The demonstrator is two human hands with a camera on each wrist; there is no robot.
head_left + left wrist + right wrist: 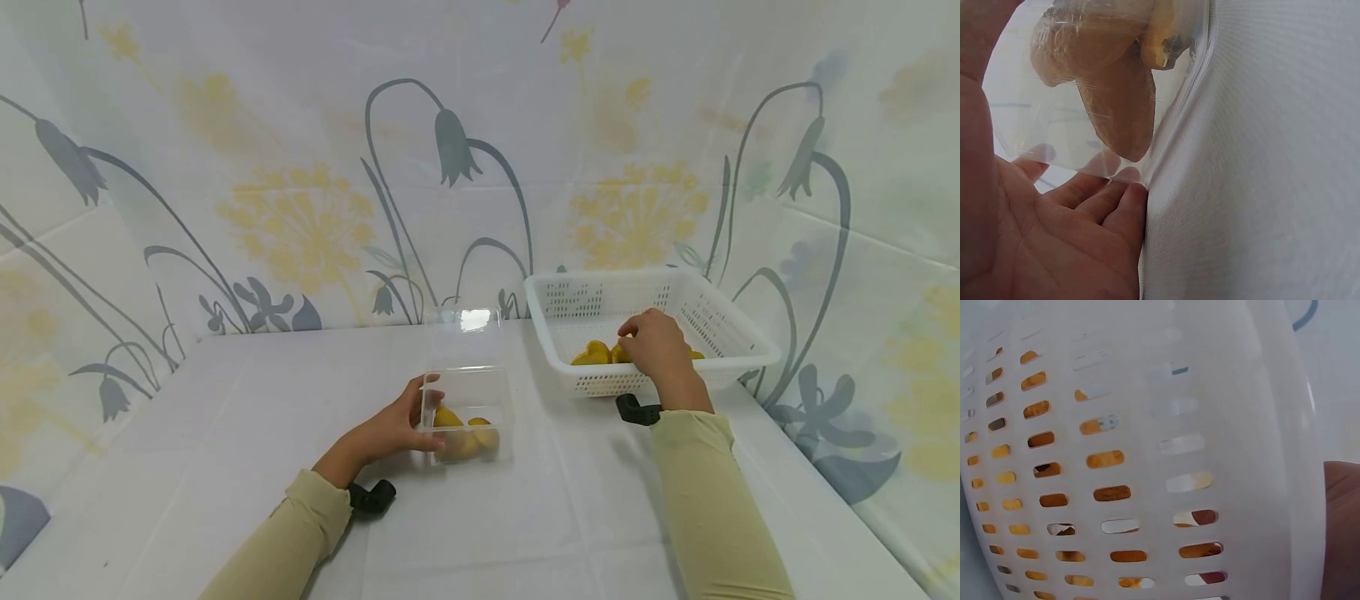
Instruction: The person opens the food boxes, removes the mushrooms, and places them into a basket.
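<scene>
My clear box [480,387] stands upright, its lid [457,335] raised behind; yellow pieces [447,417] lie at its bottom, how many I cannot surely tell. More pieces lie inside the white basket [592,382].

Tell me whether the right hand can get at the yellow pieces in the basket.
Very likely yes: the right hand reaches over the near side of the open-topped basket, close to the yellow pieces, and nothing seems to cover them.
</scene>
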